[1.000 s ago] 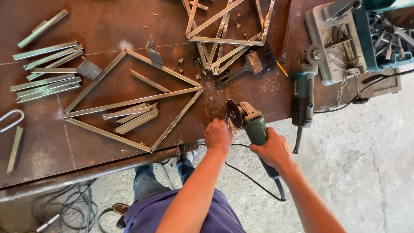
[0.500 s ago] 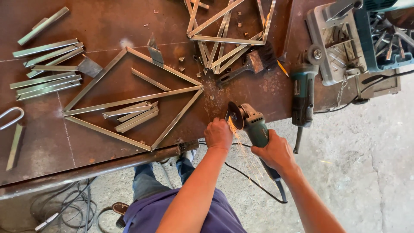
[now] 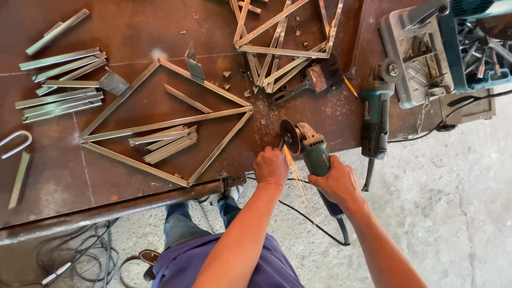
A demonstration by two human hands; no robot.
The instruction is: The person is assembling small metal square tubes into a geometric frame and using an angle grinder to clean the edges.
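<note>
One head camera looks steeply down on the workbench (image 3: 133, 37).

sparks (image 3: 294, 169) now streaming from the grinder (image 3: 310, 150) disc beside the left hand (image 3: 271, 166)

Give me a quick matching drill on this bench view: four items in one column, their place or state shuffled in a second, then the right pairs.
Items:
1. angle grinder
2. second grinder
3. wire brush
4. diamond-shaped metal frame

Places or states:
A. lies flat on the rusty table, loose short bars inside it
B. lies unheld near the table's edge, beside a grey tool case
C. gripped by the right hand, sparks falling from its disc
D. rests against a stack of welded frames at the top

Pairs: 1-C, 2-B, 3-D, 4-A
</note>
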